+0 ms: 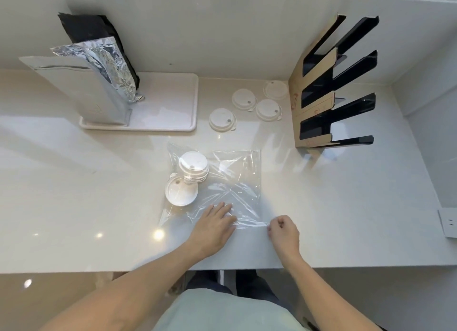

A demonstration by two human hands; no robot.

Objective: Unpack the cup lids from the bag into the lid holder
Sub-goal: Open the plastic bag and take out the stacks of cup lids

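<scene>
Pinning the clear bag (222, 182) flat against the desk (346, 207) with my left hand (214, 225), fingers spread straight over the plastic, I pinch its near edge with my right hand (282, 230), fingers curled tight on the film just right of my left. This looks like the opening step: I am working the mouth of the bag apart so the lids inside can come out. Ahead of my left hand and a little to its left, still inside the bag, sits a short stack of lids (194, 167), with one upturned lid (181, 191) lying just nearer me, touching the stack. Farther ahead, beyond the bag, four loose lids (247, 105) lie on the desk, already out but not yet stowed. The lid holder (321, 93) stands ahead and to the right of my right hand, well apart from it, and I see no lid in its slots. To go on I need to part the film enough to reach in, or tip the bag so the stack slides toward me; the plastic is thin and clingy, so a steady pull matters.
</scene>
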